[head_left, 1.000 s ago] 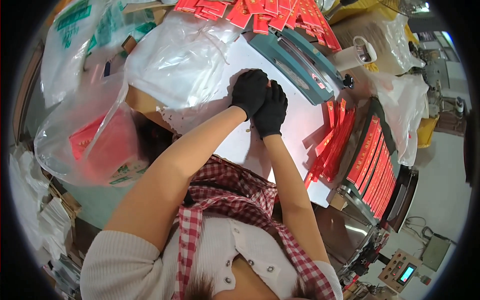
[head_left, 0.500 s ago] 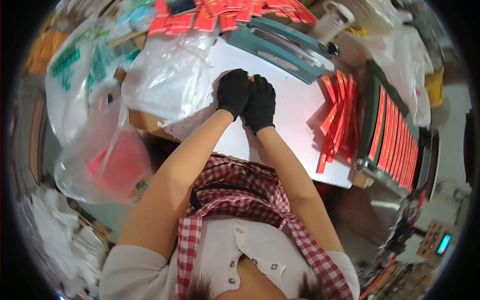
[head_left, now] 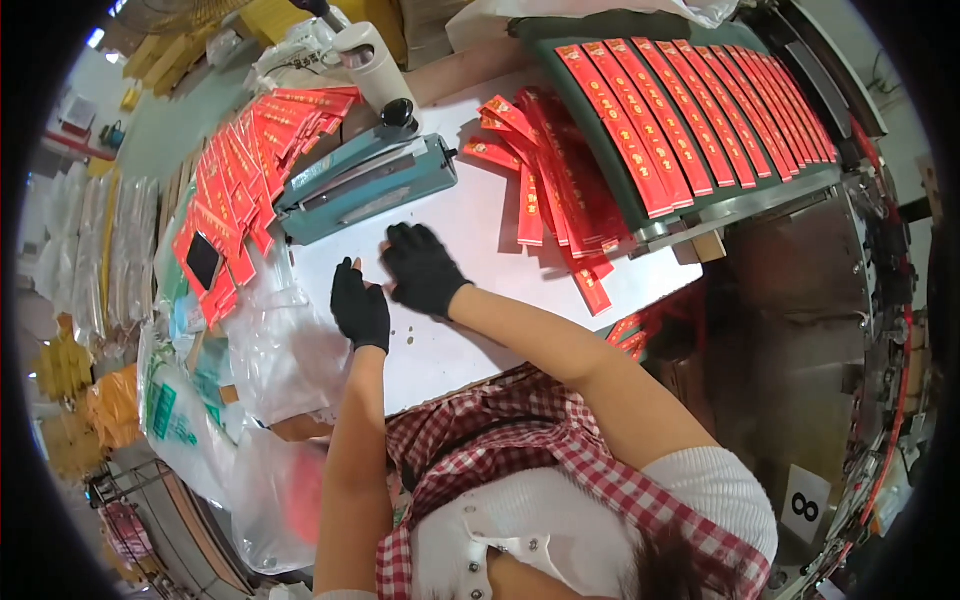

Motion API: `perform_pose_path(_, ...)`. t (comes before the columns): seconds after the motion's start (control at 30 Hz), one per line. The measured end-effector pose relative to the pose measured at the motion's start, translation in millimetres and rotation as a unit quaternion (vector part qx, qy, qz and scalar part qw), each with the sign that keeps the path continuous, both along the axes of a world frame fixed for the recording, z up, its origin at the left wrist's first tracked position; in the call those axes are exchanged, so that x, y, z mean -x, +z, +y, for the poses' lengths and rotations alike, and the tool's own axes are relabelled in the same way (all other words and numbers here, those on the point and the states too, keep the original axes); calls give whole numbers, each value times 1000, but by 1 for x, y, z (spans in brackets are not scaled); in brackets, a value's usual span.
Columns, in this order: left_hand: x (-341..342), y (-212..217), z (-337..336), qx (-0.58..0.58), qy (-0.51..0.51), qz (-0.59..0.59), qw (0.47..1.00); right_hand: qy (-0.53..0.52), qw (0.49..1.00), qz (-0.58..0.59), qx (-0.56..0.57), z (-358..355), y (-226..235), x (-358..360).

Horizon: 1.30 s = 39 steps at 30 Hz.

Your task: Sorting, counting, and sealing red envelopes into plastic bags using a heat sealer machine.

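Observation:
My left hand (head_left: 361, 306), in a black fingerless glove, is over the white tabletop (head_left: 470, 335) beside a clear plastic bag (head_left: 290, 355). Its fingers are apart and I see nothing in them. Close by on its right is my right hand (head_left: 426, 270), gloved the same way, fingers stretched out toward the far left with nothing visible in them. Just beyond both hands stands a teal bench-top heat sealer (head_left: 375, 190) with a long arm. To the right of the sealer lies a loose pile of long red printed packets (head_left: 555, 170).
Red packets (head_left: 235, 190) spread at the far left, a dark phone (head_left: 205, 262) on them. A pale tumbler (head_left: 370, 60) stands behind the sealer. At right, a green conveyor belt (head_left: 640, 215) carries a row of red packets. Plastic bags (head_left: 190, 420) crowd the table's left side.
My hands were together in the middle of the tabletop; now they are apart, nearer the clear bag. The view has swung to the right, bringing more of the conveyor into sight.

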State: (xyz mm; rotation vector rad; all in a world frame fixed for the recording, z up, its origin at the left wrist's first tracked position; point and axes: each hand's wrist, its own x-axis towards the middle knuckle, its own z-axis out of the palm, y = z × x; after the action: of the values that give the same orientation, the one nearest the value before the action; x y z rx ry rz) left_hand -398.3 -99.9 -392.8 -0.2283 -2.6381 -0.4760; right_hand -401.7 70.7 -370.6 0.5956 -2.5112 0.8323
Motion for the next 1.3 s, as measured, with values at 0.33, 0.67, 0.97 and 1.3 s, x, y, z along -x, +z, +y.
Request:
perform_pose_path(0.33,15,12,18,91,11,-37,995,-254,965,-67,-23,83,-6,25)
perform_pose_path(0.67,40,27,48,87,-62,-50,993,-128,989,5,-74,85,-1,14)
perform_pose_path(0.97,43,24,51,93,-63,-41,993,-23,999,1,-25,61,9,-44)
perform_pose_path(1.3,54,18,52,-2,-54,-34,998,-170,980,-101,-30,110,21,-83)
